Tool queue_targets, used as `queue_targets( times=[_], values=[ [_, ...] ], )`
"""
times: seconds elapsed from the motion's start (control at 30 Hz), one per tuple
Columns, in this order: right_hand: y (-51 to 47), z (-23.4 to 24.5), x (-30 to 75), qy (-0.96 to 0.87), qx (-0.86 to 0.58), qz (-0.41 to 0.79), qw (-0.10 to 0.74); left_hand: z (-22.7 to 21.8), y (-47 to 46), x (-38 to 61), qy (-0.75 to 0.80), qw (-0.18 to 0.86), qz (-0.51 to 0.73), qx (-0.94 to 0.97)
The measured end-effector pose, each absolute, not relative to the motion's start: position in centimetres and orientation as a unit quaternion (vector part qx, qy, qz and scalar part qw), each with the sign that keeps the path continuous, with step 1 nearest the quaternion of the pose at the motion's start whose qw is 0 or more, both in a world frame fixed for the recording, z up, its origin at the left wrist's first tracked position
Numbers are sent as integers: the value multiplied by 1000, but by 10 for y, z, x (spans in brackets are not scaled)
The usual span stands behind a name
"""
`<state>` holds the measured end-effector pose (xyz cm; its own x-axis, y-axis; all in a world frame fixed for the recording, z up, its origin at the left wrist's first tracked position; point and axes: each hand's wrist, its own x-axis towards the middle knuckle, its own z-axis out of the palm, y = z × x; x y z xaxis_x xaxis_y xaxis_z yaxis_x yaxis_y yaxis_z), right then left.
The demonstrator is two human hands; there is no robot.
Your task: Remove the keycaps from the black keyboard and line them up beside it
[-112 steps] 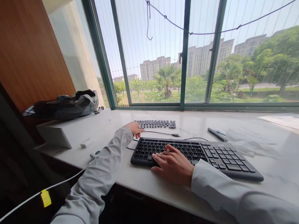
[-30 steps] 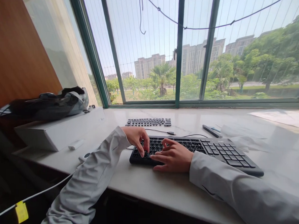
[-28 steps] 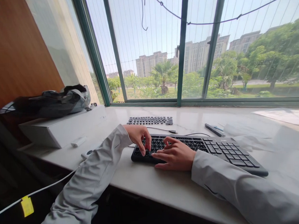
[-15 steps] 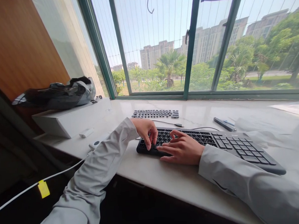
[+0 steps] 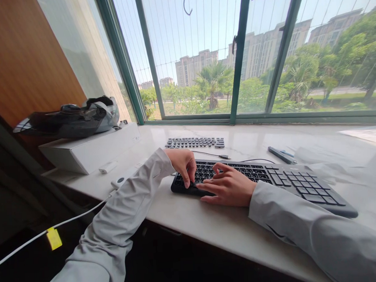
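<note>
Black keyboard (image 5: 272, 179) noted at 4 o'clock of view on table (image 5: 185, 216). Left hand (image 5: 182, 161) drawn together at its 9 o'clock end; any pinched item not discernible. Right hand (image 5: 229, 188) laid across, fingers partly spread. Keycaps (image 5: 194, 143) rowed at 11 o'clock from keyboard.

1. My pale, marbled counter (image 5: 178, 210) carries a black keyboard (image 5: 311, 189) in front of me.
2. Behind it I have loose dark keycaps (image 5: 194, 143) in rows and a cable plug (image 5: 224, 157).
3. To my left sits a white box (image 5: 70, 158); to my right, clear plastic (image 5: 335, 172).
</note>
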<state>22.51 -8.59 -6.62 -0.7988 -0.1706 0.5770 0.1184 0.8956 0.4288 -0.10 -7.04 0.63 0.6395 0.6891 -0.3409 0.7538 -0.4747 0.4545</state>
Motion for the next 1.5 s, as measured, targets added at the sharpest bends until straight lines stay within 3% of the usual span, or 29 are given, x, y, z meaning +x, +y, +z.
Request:
queue_targets(
  times=[0.73, 1.0, 1.2, 1.5],
  values=[
    [-86, -67, 225, -920, 13, -236, 313, 5, -69, -5, 419, 291, -48, 859],
    [-87, -66, 225, -920, 15, -231, 315, 3, -65, -7, 400, 352, -41, 845],
    [-86, -66, 226, -924, 9, -234, 303, 8, -69, -9, 389, 297, -60, 870],
    [-87, -66, 225, -924, 10, -227, 308, 12, -74, -2, 413, 295, -84, 858]
  ],
)
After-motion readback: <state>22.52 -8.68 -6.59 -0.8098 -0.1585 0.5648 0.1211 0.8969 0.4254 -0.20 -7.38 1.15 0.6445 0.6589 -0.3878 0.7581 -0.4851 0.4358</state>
